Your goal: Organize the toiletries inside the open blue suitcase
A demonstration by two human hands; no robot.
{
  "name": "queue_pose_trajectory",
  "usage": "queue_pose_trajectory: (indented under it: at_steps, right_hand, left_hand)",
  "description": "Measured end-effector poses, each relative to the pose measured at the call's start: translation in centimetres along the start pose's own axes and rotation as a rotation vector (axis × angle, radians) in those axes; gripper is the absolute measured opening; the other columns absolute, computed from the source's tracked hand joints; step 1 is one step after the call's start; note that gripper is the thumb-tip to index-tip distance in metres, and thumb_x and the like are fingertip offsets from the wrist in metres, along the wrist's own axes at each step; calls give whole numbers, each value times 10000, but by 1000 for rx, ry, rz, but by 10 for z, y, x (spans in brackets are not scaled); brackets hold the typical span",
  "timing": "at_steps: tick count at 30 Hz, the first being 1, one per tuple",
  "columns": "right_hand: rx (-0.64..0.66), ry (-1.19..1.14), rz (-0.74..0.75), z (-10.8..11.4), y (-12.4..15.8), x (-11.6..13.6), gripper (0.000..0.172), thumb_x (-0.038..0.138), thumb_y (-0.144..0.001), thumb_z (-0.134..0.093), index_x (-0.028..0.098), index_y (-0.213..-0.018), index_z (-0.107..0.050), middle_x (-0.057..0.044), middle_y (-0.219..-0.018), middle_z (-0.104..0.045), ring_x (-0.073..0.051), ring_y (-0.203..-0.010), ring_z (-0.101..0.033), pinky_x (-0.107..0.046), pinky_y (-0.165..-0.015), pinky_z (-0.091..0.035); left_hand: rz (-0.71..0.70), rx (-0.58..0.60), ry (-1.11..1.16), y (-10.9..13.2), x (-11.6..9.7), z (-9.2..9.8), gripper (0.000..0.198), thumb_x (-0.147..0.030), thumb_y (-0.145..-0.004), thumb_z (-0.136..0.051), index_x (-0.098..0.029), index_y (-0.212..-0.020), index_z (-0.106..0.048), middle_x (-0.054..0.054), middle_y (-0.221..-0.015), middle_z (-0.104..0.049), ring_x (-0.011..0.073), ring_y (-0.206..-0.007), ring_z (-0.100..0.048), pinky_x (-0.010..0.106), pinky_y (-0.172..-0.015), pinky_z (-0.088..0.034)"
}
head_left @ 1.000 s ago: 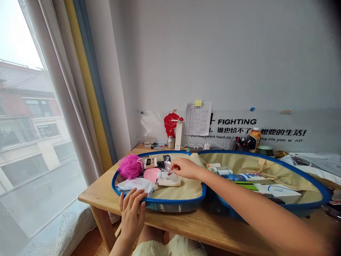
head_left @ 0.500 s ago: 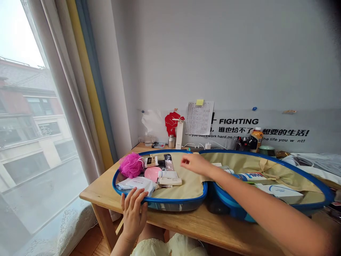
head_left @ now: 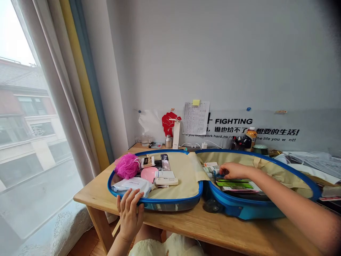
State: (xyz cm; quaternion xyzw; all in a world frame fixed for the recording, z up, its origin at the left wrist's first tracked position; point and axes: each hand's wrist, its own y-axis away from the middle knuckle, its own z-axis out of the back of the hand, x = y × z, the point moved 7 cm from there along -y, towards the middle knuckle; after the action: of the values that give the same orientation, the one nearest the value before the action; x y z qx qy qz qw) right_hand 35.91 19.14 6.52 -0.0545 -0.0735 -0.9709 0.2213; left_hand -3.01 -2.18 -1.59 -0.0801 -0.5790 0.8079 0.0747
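An open blue suitcase [head_left: 170, 205] with beige lining lies on a wooden table [head_left: 213, 231]. My left hand [head_left: 129, 213] rests on the near rim of its left half, fingers spread, beside a white wipes pack [head_left: 135, 185]. My right hand [head_left: 233, 171] reaches into the right half, fingers curled down onto small tubes and boxes [head_left: 213, 169] above a green flat pack [head_left: 234, 185]; what it grips is hidden. The left half holds a pink bath pouf [head_left: 127, 166], a pink round case [head_left: 148, 174] and a white box [head_left: 165, 181].
Along the wall at the table's back stand an orange bottle [head_left: 250, 137], a small metal bottle [head_left: 168, 141], chargers with cables [head_left: 204, 145] and a paper sheet [head_left: 195, 118]. Curtains [head_left: 80, 92] and a window are on the left. Papers [head_left: 306, 160] lie at the right.
My right hand let go of a small red-tipped item in the left half and moved right into the right half. My left hand stayed on the rim.
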Motion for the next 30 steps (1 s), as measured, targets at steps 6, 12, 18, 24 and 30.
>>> queue_pose_trajectory:
  at_steps: [6,12,18,24,30]
  right_hand:
    - [-11,71,11,-2,-1,-1,141,264,-639,-629,214,-766,-665,-70,-848,-667,-244,-790,-633,-341,-707,-470]
    - [-12,139,50,-4,-1,9,154,250,-655,-619,221,-803,-648,-58,-901,-670,-230,-819,-627,-323,-712,-459]
    - [-20,184,123,-5,2,33,150,243,-701,-591,232,-826,-672,-72,-958,-668,-227,-864,-635,-315,-736,-464]
    - [-19,213,138,-12,-13,46,19,205,-630,-649,214,-647,-649,-63,-837,-667,-189,-751,-622,-310,-694,-471]
    - [-18,180,118,-16,-20,51,169,254,-657,-697,172,-593,-564,-13,-661,-620,-109,-612,-544,-284,-652,-465]
  left_hand:
    - [-46,23,-14,0,5,0,362,-212,-890,-444,-262,-1229,-559,69,-1163,-647,231,-1259,-478,459,-1175,-144]
    - [-2,-26,-49,8,31,3,487,-215,-913,-438,-239,-1398,-398,128,-1387,-483,274,-1420,-286,511,-1168,-194]
    - [104,-21,-11,22,50,-3,564,-228,-929,-431,-249,-1468,-268,145,-1526,-289,319,-1458,-190,572,-1148,-242]
    - [111,-21,3,22,50,-2,531,-245,-935,-436,-252,-1448,-300,141,-1495,-330,318,-1452,-214,560,-1148,-264]
    - [104,-19,2,23,50,-3,524,-228,-935,-430,-246,-1444,-306,140,-1507,-319,309,-1456,-207,553,-1152,-263]
